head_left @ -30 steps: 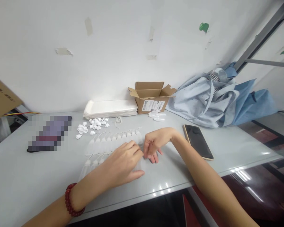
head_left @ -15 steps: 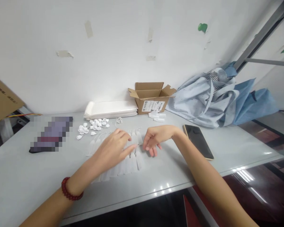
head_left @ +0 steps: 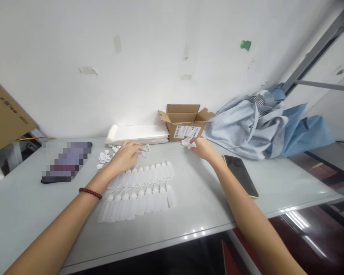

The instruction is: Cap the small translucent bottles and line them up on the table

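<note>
My left hand (head_left: 124, 157) hovers over the back of the table beside a pile of small white caps (head_left: 104, 156), partly covering them. Its fingers are bent, with a gap to the thumb, and nothing shows between them. A white looped cord (head_left: 146, 148) lies just past its fingertips. My right hand (head_left: 202, 148) reaches to the translucent plastic tubes (head_left: 186, 143) in front of the carton, thumb and fingers closing on one. Between my arms, two rows of translucent tubes with white corded tops lie side by side: a back row (head_left: 149, 173) and a front row (head_left: 143, 202).
An open cardboard box (head_left: 186, 131) stands by the wall, next to a stack of white flat packs (head_left: 137, 134). A phone (head_left: 240, 175) lies to the right, near light-blue cloth bags (head_left: 243, 122). A pixelated dark item (head_left: 67, 162) lies left. The table's front edge runs below.
My hands have moved apart from above the rows. The left went back and left to the caps; the right went back to the loose tubes by the box. Both rows are now uncovered.
</note>
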{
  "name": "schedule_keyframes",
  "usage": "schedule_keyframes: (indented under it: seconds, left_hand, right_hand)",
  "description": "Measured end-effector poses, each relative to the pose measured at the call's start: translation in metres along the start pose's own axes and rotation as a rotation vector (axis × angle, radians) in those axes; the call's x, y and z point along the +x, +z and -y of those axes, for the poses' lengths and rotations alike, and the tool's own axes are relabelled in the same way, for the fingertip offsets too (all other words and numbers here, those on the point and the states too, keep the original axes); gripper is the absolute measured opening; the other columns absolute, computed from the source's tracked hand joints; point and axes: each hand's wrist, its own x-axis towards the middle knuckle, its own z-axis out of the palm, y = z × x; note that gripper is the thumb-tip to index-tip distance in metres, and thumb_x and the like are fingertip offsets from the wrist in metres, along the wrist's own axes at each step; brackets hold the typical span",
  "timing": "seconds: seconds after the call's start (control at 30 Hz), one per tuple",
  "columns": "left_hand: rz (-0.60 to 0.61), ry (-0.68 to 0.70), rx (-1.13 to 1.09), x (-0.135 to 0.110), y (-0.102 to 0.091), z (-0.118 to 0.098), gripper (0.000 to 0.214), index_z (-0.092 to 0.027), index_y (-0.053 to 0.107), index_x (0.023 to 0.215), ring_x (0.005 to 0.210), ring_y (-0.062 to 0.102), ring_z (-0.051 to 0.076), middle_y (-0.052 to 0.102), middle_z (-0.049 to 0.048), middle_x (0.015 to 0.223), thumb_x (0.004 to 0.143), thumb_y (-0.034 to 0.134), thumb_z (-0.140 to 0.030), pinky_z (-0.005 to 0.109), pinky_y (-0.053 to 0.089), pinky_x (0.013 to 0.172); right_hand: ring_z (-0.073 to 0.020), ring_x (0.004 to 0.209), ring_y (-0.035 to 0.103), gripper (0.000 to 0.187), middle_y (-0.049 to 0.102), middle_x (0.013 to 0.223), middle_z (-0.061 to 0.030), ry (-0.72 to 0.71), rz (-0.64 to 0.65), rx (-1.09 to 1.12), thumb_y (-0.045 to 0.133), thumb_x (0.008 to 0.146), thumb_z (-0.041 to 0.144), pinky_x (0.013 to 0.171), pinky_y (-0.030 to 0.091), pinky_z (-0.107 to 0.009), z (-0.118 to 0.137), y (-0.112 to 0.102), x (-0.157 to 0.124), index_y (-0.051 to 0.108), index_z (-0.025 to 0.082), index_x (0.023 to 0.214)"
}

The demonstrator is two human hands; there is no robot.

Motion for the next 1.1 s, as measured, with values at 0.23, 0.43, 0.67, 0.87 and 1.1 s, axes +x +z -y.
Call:
schedule_keyframes:
  seconds: [0.23,0.43,0.67,0.87,1.1]
  left_hand:
    - [0.055,0.091,0.034,0.006,0.017,0.009,0.043,-0.016,0.067,0.108,0.115,0.047,0.026,0.060,0.0087,0.126,0.077,0.037,-0.007,0.043,0.040,0.097]
    - [0.027,0.079,0.022,0.005,0.015,0.007,0.047,-0.014,0.064,0.112,0.112,0.047,0.026,0.062,0.0100,0.122,0.075,0.037,-0.005,0.043,0.041,0.095]
    - [-0.141,-0.026,-0.049,-0.002,-0.001,-0.007,0.039,-0.016,0.065,0.105,0.114,0.050,0.025,0.064,0.0081,0.116,0.078,0.036,-0.011,0.044,0.039,0.100]
    - [-0.219,-0.201,-0.260,-0.010,-0.014,-0.024,0.026,-0.020,0.067,0.095,0.098,0.060,0.024,0.068,0.0067,0.106,0.079,0.048,-0.027,0.036,0.047,0.083]
    - [-0.160,-0.348,-0.572,-0.018,-0.021,-0.051,0.025,-0.020,0.069,0.085,0.078,0.063,0.021,0.072,0.0041,0.092,0.079,0.057,-0.041,0.032,0.049,0.070]
  right_hand:
    - [-0.0274,0.107,0.056,0.028,0.061,0.116,-0.0162,-0.008,0.036,-0.066,0.057,0.082,0.016,0.083,0.040,-0.029,-0.005,0.003,0.000,0.062,0.012,0.109]
    - [-0.0265,0.104,0.057,0.033,0.062,0.114,-0.0167,0.002,0.046,-0.094,0.058,0.081,0.016,0.080,0.040,-0.029,-0.004,0.002,0.000,0.059,0.014,0.115]
    - [-0.0276,0.097,0.060,0.020,0.065,0.100,-0.0175,0.038,0.065,-0.128,0.062,0.079,0.021,0.074,0.039,-0.029,0.000,0.000,-0.005,0.065,0.014,0.099]
    - [-0.0282,0.092,0.060,0.016,0.065,0.094,-0.0196,0.038,0.071,-0.154,0.057,0.077,0.014,0.070,0.039,-0.031,0.006,-0.003,-0.009,0.066,0.011,0.090]
    - [-0.0188,0.089,0.059,0.015,0.065,0.095,-0.0077,-0.261,-0.003,0.107,0.056,0.080,0.019,0.075,0.042,-0.026,0.050,-0.002,-0.023,0.060,0.016,0.094]
